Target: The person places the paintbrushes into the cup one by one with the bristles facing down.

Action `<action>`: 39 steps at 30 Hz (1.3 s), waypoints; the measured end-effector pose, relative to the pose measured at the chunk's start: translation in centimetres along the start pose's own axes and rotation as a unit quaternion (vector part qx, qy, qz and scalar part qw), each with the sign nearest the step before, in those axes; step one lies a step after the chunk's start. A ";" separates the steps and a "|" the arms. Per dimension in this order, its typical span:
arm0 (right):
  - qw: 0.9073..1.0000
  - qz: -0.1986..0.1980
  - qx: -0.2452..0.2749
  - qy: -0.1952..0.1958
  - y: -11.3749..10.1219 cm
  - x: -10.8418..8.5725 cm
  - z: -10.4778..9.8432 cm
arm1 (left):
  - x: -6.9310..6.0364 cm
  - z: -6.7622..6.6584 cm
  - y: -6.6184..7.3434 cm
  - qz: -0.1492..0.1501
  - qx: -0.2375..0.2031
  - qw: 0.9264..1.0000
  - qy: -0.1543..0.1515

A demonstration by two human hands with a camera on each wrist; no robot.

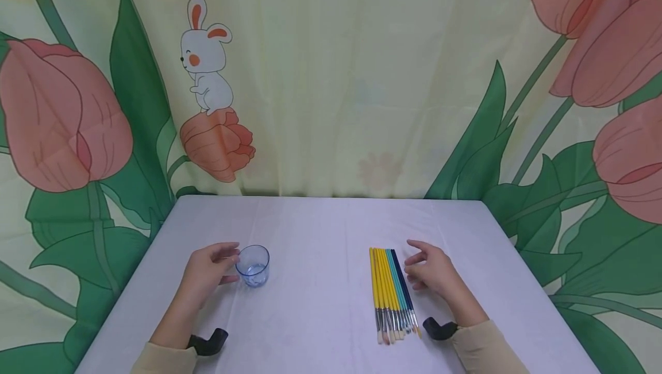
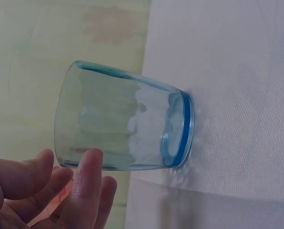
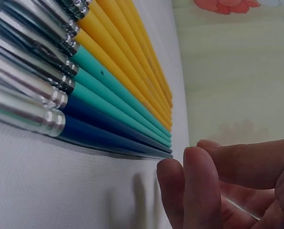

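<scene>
From my remote post, I cannot tell whether the left hand [image 1: 208, 265] touches the glass [image 1: 254, 270]; my right wrist view crops the paintbrushes [image 3: 116, 83] at left, and my head view cuts off both sleeves [image 1: 486, 344] below.

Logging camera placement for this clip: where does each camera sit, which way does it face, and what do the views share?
Head: worn on the head, facing forward and down over the table to the curtain; left hand, right hand and both sleeves show.
Left wrist: on that wrist, facing the glass, picture turned sideways; left fingers show lower left.
Right wrist: on that wrist, looking along the paintbrushes toward their handle ends; right fingers show lower right.
Shared: head and left wrist, the glass; head and right wrist, the paintbrushes.
</scene>
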State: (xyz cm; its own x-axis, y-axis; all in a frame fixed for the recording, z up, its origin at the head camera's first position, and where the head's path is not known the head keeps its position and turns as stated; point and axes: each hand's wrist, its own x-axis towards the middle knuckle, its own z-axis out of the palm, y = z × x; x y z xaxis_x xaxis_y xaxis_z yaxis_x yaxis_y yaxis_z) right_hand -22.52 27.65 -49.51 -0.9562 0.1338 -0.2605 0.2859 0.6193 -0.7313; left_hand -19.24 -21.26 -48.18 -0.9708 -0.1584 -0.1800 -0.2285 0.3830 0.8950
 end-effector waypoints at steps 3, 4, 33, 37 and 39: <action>1.000 0.007 -0.013 -0.013 0.0 0.1 0.1 | 0.0 0.1 -0.1 -0.002 -0.005 1.000 -0.002; 1.000 0.008 -0.017 -0.016 0.1 0.1 0.1 | 0.0 0.1 -0.1 -0.002 -0.006 1.000 -0.002; 0.992 -0.007 -0.122 -0.018 -0.4 0.0 1.4 | 0.0 0.3 -0.4 -0.006 -0.021 1.000 -0.014; 0.991 -0.007 -0.136 -0.008 -0.5 0.0 1.6 | 0.0 0.3 -0.4 -0.009 -0.018 1.000 -0.014; 0.990 -0.008 -0.141 -0.004 -0.6 0.1 1.8 | 0.0 0.3 -0.4 -0.009 -0.017 1.000 -0.014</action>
State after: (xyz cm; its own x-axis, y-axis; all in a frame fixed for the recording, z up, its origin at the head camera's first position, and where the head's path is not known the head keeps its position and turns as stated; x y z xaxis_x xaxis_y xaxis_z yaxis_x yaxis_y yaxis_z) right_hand -22.62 25.93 -50.22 -0.9595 0.1171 -0.2563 0.2410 0.8123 -0.5311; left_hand -19.20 -21.17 -48.61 -0.9681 -0.1394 -0.2081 -0.2448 0.3495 0.9044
